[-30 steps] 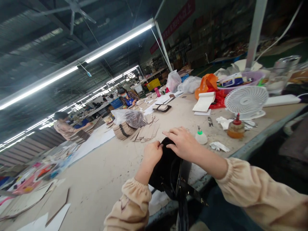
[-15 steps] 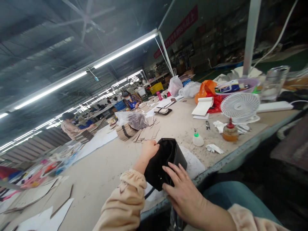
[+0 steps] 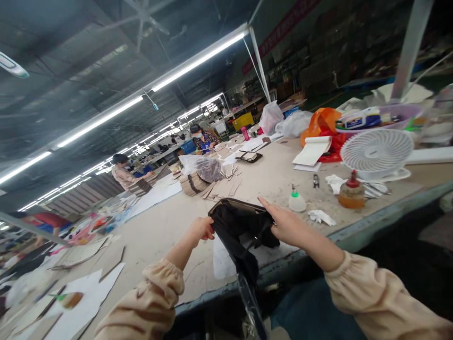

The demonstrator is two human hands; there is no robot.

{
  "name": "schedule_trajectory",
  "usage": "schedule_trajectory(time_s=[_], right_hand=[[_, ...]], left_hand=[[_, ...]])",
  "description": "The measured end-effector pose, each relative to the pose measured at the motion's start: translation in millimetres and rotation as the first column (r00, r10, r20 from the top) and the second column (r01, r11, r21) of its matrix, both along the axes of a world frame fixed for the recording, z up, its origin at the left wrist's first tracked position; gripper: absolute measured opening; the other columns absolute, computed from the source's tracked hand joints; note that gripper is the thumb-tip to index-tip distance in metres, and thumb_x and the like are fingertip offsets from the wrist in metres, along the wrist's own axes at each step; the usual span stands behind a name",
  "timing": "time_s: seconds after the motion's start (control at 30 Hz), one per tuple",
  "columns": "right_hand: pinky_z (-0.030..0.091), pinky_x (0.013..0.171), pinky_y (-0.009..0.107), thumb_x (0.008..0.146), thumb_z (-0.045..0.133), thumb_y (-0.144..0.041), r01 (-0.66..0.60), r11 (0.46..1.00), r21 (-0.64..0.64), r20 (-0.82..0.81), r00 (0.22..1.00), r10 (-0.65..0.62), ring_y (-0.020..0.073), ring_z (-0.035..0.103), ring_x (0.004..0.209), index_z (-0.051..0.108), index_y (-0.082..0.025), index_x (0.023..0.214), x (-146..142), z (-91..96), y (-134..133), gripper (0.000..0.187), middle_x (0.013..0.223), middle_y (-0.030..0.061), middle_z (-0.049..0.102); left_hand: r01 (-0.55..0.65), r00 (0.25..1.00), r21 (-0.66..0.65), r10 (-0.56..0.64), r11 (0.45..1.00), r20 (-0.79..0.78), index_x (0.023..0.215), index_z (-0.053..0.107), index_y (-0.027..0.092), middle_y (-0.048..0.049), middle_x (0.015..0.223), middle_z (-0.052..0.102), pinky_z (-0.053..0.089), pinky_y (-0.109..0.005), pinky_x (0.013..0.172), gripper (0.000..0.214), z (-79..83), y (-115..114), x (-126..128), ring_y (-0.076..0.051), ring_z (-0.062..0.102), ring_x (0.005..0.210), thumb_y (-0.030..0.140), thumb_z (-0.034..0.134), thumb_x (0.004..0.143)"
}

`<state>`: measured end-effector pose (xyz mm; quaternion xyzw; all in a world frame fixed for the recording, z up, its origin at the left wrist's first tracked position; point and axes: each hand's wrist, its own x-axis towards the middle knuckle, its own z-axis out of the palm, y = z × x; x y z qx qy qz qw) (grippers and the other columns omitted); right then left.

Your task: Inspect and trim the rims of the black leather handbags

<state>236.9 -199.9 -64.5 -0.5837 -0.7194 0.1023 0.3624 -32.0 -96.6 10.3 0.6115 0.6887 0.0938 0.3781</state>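
A black bag (image 3: 244,226) hangs at the table's near edge, its dark inside facing me and its upper rim stretched sideways. My left hand (image 3: 202,230) pinches the rim's left corner. At the right end of the rim, my right hand (image 3: 283,221) grips the bag with the index finger stretched along the edge. A strap-like part in clear plastic (image 3: 249,302) hangs from the bag below the table edge. Under the bag lies a white sheet (image 3: 222,262). The bag's outer side is mostly hidden.
Right of the bag are a green-topped bottle (image 3: 296,200), a bottle of amber liquid (image 3: 351,192), crumpled tissue (image 3: 321,217) and a white fan (image 3: 377,151). Brown pieces (image 3: 222,188) lie farther off. Two co-workers (image 3: 203,139) are across the table; another person (image 3: 49,222) is far left.
The bag has turned and its rim is now spread wide. My left hand moved left with its corner; my right hand rose from the bag's lower front to the rim's right end.
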Motion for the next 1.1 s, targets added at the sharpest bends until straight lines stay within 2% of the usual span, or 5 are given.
schedule_trajectory(time_s=[0.5, 0.77, 0.87, 0.97, 1.1], right_hand=[[0.035, 0.1, 0.041, 0.075, 0.059, -0.041, -0.348, 0.938, 0.009, -0.278, 0.9, 0.336, 0.0249, 0.047, 0.117, 0.042, -0.017, 0.132, 27.2, 5.6, 61.0, 0.064, 0.129, 0.0119, 0.05], [0.045, 0.082, 0.028, 0.075, 0.061, -0.032, -0.605, 0.796, 0.02, -0.427, 0.715, 0.554, 0.0179, 0.06, 0.09, 0.07, -0.02, 0.094, 16.0, 18.4, 82.1, 0.025, 0.097, 0.0024, 0.067], [0.044, 0.079, 0.025, 0.075, 0.06, -0.028, -0.559, 0.828, 0.051, -0.413, 0.743, 0.527, 0.0157, 0.06, 0.086, 0.07, -0.02, 0.09, 5.6, 20.6, 80.0, 0.02, 0.093, 0.0013, 0.067], [0.043, 0.078, 0.025, 0.075, 0.06, -0.026, -0.523, 0.851, 0.055, -0.356, 0.785, 0.506, 0.0149, 0.059, 0.083, 0.07, -0.021, 0.089, -1.3, 19.6, 80.6, 0.018, 0.09, 0.0008, 0.067], [0.043, 0.077, 0.025, 0.075, 0.06, -0.025, -0.482, 0.875, 0.04, -0.342, 0.817, 0.465, 0.0156, 0.06, 0.083, 0.07, -0.02, 0.088, -3.6, 17.8, 83.1, 0.018, 0.089, 0.0018, 0.068]], left_hand=[[-0.125, 0.968, -0.304, 0.183, 0.944, 0.17, 0.048, 0.056, 0.01, -0.0079, 0.038, 0.055, 0.028, -0.02, 0.044, 0.039, 9.2, -14.8, -4.3, -0.016, 0.058, 0.045, 0.039, 0.04, 0.069], [0.133, 0.991, -0.471, -0.11, 0.872, 0.078, 0.05, 0.062, 0.01, -0.0102, 0.044, 0.06, 0.031, -0.023, 0.047, 0.052, 35.5, -37.3, -24.6, -0.015, 0.054, 0.043, 0.048, 0.035, 0.073], [0.324, 0.933, -0.342, -0.359, 0.882, -0.04, 0.059, 0.065, 0.012, -0.0068, 0.048, 0.062, 0.037, -0.024, 0.052, 0.05, 53.9, -36.7, -21.0, -0.015, 0.054, 0.048, 0.05, 0.038, 0.079], [0.444, 0.882, 0.05, -0.426, 0.895, -0.203, 0.07, 0.066, 0.016, -0.0035, 0.056, 0.062, 0.04, -0.024, 0.055, 0.042, 58.8, -31.2, -8.6, -0.013, 0.054, 0.053, 0.05, 0.044, 0.08], [0.658, 0.752, 0.467, -0.49, 0.591, -0.44, 0.089, 0.066, 0.019, -0.0057, 0.077, 0.062, 0.043, -0.026, 0.07, 0.031, 42.3, -13.6, 14.5, -0.016, 0.055, 0.073, 0.045, 0.057, 0.075]])
